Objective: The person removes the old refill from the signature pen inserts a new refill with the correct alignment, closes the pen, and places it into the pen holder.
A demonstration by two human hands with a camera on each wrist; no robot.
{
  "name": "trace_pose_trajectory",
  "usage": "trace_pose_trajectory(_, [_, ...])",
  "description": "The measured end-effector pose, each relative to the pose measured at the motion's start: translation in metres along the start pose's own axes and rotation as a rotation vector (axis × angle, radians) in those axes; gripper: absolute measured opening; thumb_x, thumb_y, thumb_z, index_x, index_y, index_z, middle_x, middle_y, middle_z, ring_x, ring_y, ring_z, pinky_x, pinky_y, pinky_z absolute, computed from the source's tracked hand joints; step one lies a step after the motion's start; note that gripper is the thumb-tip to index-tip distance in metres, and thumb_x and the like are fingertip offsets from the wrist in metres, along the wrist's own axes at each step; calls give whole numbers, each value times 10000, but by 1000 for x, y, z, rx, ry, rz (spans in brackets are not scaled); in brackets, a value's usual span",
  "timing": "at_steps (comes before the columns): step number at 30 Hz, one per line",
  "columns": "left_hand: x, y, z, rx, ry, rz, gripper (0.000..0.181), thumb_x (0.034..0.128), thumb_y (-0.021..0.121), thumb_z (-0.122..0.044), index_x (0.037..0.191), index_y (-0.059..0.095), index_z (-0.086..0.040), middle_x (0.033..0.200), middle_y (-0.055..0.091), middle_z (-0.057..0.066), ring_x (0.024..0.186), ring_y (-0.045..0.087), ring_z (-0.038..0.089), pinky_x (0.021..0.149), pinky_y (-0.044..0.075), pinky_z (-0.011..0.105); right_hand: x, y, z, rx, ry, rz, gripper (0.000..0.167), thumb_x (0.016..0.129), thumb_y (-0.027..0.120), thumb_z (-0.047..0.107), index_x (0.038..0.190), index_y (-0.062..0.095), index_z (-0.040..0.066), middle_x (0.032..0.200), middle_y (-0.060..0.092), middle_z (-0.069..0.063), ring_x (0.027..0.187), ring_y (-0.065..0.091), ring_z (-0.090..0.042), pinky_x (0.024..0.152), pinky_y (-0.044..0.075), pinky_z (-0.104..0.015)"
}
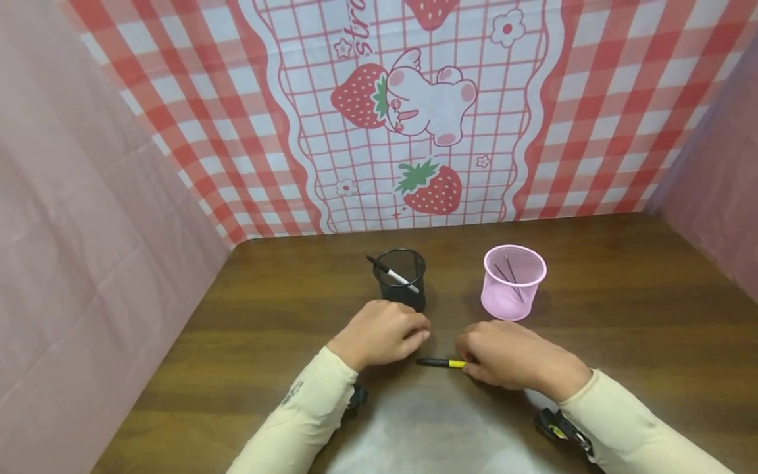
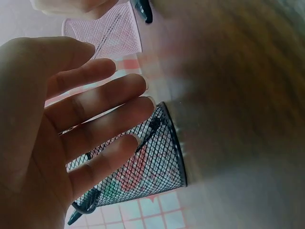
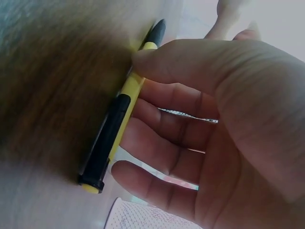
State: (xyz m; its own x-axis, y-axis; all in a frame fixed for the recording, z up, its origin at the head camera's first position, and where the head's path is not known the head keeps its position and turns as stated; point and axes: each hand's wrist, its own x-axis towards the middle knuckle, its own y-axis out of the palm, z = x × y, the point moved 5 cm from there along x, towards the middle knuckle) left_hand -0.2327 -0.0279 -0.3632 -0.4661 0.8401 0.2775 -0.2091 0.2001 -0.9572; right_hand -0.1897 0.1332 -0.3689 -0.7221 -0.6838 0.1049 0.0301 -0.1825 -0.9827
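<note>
The right hand [image 1: 512, 355] pinches the slim yellow-and-black pen [image 1: 441, 363] between thumb and fingers, with the thumb on the yellow part of the barrel. The pen is at the surface of the brown wood-grain table [image 1: 284, 296], in front of the person and toward the right hand's side. Whether it rests fully on that surface or is slightly raised cannot be told.

Critical orientation: the long axis runs crosswise, roughly left to right. The black tip projects from the grip toward the left hand [image 1: 379, 332]; the opposite end (hidden from the head view, but visible at the right wrist) carries a black clip and a yellow button. The right hand is the nearer one, being in contact; the left hand stands just past the tip, fingers loosely extended, holding nothing.

The round pink mesh cup [image 1: 503, 304], containing thin dark rods [image 1: 512, 275], stands beyond the right hand. The round black mesh cup [image 1: 405, 297], with a black-and-white pen [image 1: 387, 270] leaning inside, stands just beyond the left.
</note>
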Motion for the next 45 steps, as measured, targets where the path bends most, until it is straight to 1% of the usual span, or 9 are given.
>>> trace_pose_trajectory(5, [0, -3, 0, 48, -11, -76, 172, 979, 605, -319, 936, 758, -253, 808, 681, -143, 675, 640, 60, 597, 543, 309, 1, 2, -1, -10, -11, -20, 300, 779, 775, 186, 652, 517, 272, 650, 437, 168, 537, 430, -44, 460, 376, -264])
trace_pose_trajectory(8, [-1, -4, 1, 67, -38, -131, 170, 969, 615, -313, 906, 761, -254, 763, 671, -146, 621, 626, 71, 536, 528, 317, 1, 3, -1, 0, -21, -18, 286, 770, 756, 171, 652, 514, 266, 648, 430, 165, 525, 417, -42, 453, 365, -255])
trace_pose_trajectory(12, [-2, -5, 3, 88, -72, -175, 170, 961, 628, -312, 862, 747, -244, 709, 645, -142, 564, 595, 85, 483, 504, 322, 0, 4, -2, 4, -35, -31, 278, 751, 738, 159, 649, 504, 268, 647, 423, 167, 523, 412, -36, 449, 361, -246])
trace_pose_trajectory(19, [-3, -5, 5, 119, -140, -181, 178, 958, 625, -319, 842, 732, -238, 695, 642, -142, 522, 568, 92, 442, 470, 315, -1, 2, -3, -9, -46, -63, 272, 764, 722, 165, 657, 496, 273, 662, 422, 168, 546, 416, -35, 462, 377, -250])
trace_pose_trajectory(24, [-3, -6, 7, 141, -178, -190, 172, 948, 639, -325, 834, 736, -239, 689, 649, -124, 522, 592, 115, 429, 464, 334, -2, 0, -6, -19, -32, -80, 278, 770, 711, 157, 650, 487, 268, 657, 413, 166, 547, 404, -40, 455, 372, -256])
trace_pose_trajectory(28, [-2, -6, 11, 141, -198, -179, 164, 950, 642, -325, 851, 747, -247, 684, 649, -110, 528, 597, 115, 425, 468, 341, -2, -1, -7, -22, -7, -79, 270, 780, 699, 160, 653, 486, 266, 647, 405, 165, 545, 402, -40, 454, 374, -255])
trace_pose_trajectory(36, [-2, -5, 16, 136, -204, -181, 181, 967, 619, -340, 875, 752, -259, 714, 659, -118, 541, 596, 99, 442, 467, 328, -1, -3, -9, -43, 36, -109, 262, 793, 704, 181, 664, 493, 266, 607, 404, 162, 516, 397, -50, 432, 369, -279])
trace_pose_trajectory(40, [-2, -7, 14, 122, -175, -225, 191, 962, 615, -353, 865, 752, -261, 724, 663, -129, 544, 590, 83, 445, 465, 310, -2, -5, -10, -57, 68, -122, 271, 796, 705, 192, 660, 483, 268, 579, 394, 168, 490, 382, -47, 419, 360, -280])
trace_pose_trajectory(45, [-3, -10, 13, 112, -142, -275, 180, 956, 623, -329, 863, 752, -242, 752, 671, -124, 554, 591, 71, 450, 473, 298, 0, -7, -11, -85, 68, -145, 283, 797, 706, 201, 660, 466, 260, 579, 388, 160, 481, 380, -55, 412, 353, -281])
